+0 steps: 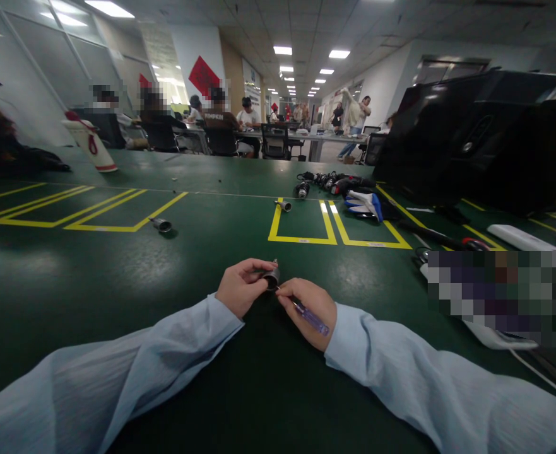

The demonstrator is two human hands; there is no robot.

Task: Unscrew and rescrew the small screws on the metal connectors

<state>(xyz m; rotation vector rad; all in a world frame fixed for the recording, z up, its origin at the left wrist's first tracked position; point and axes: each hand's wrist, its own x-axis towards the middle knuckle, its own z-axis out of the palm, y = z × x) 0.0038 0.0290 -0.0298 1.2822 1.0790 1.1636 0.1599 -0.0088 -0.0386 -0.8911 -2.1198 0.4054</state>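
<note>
Head view: my left hand (240, 287) grips the fitting (271, 278), right hand (312, 304) clasps the screwdriver (312, 318), tip leftward against it.

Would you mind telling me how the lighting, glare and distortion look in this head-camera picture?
Head view: ceiling panels light it evenly, leaving soft glare on the green table; the wide lens bows the edges; the left hand with the metal part and right hand with the purple screwdriver are sharp; a pixelated patch masks the right.
</note>
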